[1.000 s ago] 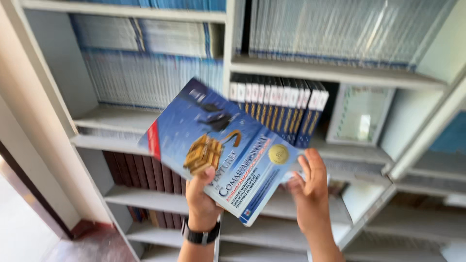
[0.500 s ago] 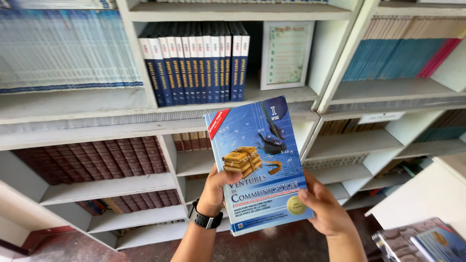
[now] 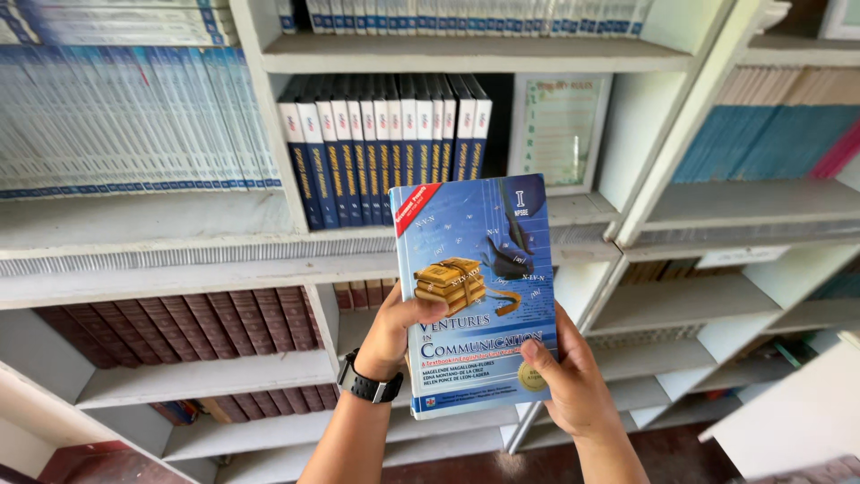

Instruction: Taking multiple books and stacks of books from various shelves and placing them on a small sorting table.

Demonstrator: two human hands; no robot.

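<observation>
Now the left hand, a black watch on its wrist, grips the blue textbook by its left edge, thumb across the cover, while the right hand clasps the lower right corner. Upright and facing the camera, the book sits in front of white shelves, just below a row of dark blue volumes and beside a framed certificate.
</observation>
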